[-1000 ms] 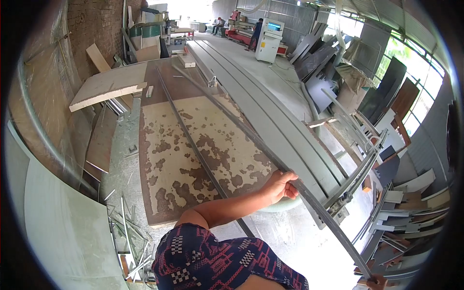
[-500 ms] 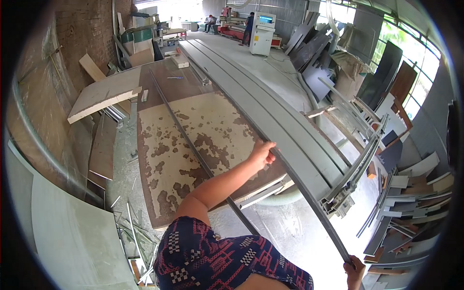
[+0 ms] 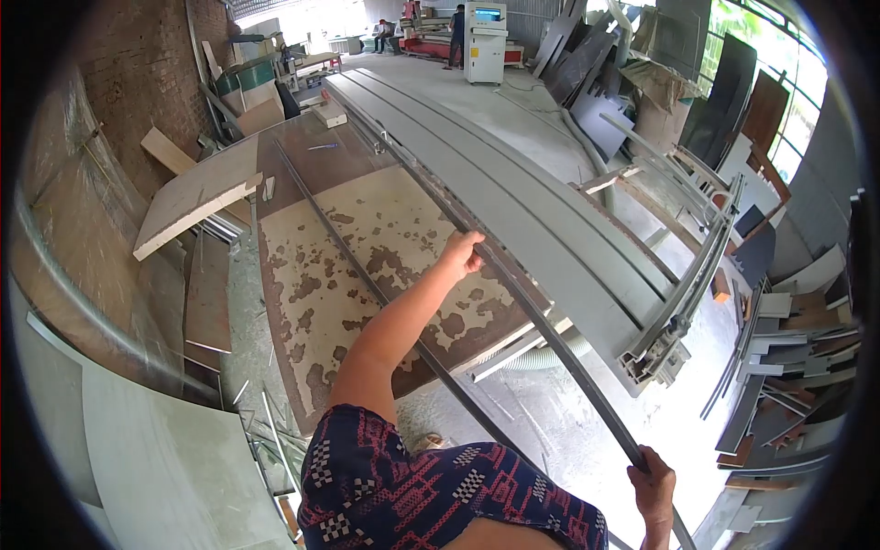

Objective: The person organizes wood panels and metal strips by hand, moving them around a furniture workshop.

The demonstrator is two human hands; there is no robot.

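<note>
A long, thin dark strip (image 3: 573, 367) runs diagonally over the edge of the worn brown table (image 3: 490, 302) and past its near end. My left hand (image 3: 466, 252) is closed around it above the table, close to the grey sliding bed. Nearer to my body, my right hand (image 3: 654, 481) grips the same strip, past the table's near edge. A second long dark strip (image 3: 353, 261) lies across the table to the left and passes under my left arm. Its near end runs beyond the table beside my shirt.
The long grey grooved saw bed (image 3: 513, 192) stretches away along the right, with a metal fence frame (image 3: 683, 316) at its near end. Board offcuts (image 3: 788, 376) are stacked at right. A thick pale board (image 3: 197, 197) rests at left. People stand and sit near a white control cabinet (image 3: 485, 46).
Both hands and the held strip have shifted left, off the saw bed's edge and over the table side. The right hand appears higher in view. The view has also turned slightly.
</note>
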